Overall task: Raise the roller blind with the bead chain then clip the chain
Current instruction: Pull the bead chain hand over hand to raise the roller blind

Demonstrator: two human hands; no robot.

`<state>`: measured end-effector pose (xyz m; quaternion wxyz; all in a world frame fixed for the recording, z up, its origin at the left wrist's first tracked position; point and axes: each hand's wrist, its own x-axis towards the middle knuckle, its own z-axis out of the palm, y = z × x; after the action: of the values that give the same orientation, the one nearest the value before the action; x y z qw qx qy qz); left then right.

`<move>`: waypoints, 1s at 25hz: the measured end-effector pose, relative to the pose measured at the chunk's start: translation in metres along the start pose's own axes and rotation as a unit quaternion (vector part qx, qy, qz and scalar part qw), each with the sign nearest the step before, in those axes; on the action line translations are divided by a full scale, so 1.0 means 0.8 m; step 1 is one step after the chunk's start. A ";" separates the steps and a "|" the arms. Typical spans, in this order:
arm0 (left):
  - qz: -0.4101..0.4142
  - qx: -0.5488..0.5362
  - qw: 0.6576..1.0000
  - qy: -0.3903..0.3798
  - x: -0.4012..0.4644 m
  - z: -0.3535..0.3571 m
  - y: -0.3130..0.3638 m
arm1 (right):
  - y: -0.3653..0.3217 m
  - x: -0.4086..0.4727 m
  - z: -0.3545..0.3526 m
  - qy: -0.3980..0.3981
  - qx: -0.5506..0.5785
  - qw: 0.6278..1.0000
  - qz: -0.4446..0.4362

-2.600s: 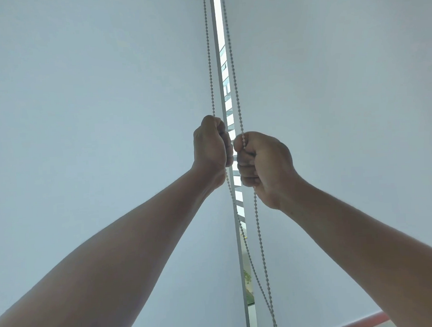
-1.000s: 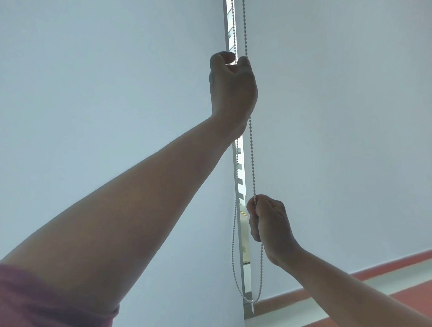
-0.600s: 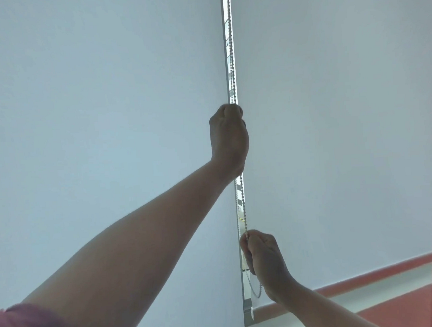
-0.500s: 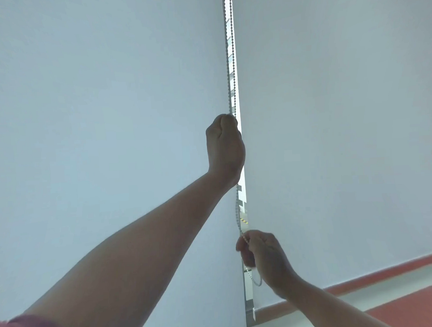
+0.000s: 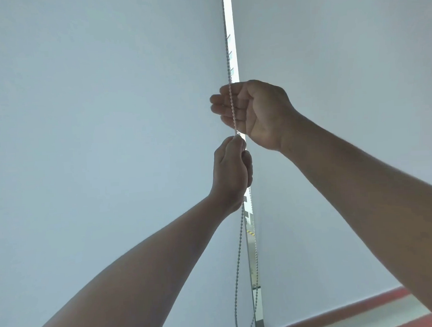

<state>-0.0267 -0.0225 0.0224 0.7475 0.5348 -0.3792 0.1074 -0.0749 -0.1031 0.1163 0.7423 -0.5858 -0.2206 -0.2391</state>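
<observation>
A white bead chain (image 5: 238,252) hangs in the bright gap between two pale roller blinds, the left blind (image 5: 107,114) and the right blind (image 5: 349,56). Its loop ends near the bottom edge of the view. My left hand (image 5: 231,172) grips the chain in a fist, thumb and forefinger pinching it at the top. Just above, my right hand (image 5: 254,111) is raised with its fingers loosely spread behind the chain, which runs across them without being gripped. No clip is visible.
The right blind's bottom edge hangs just above a red window sill (image 5: 392,298) at the lower right. A narrow strip of window (image 5: 251,236) shows the outdoors between the blinds.
My left hand has pulled down along the chain from head height to mid-view. My right hand let go low down and rose above the left hand, now open at the chain.
</observation>
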 end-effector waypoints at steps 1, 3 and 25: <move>-0.005 0.008 1.000 -0.014 0.001 -0.005 0.001 | -0.003 0.002 0.005 -0.009 0.001 1.000 0.006; -0.016 0.045 0.998 -0.031 0.000 -0.014 0.007 | 0.000 0.004 0.008 -0.008 0.000 1.000 0.005; -0.070 -0.039 0.997 -0.006 0.067 0.033 0.072 | 0.107 -0.043 -0.033 0.107 -0.099 0.989 -0.036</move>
<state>-0.0343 -0.0352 0.1043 0.7707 0.5316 -0.3494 0.0364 -0.0484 -0.1084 0.0240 0.6912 -0.6190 -0.1364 -0.3470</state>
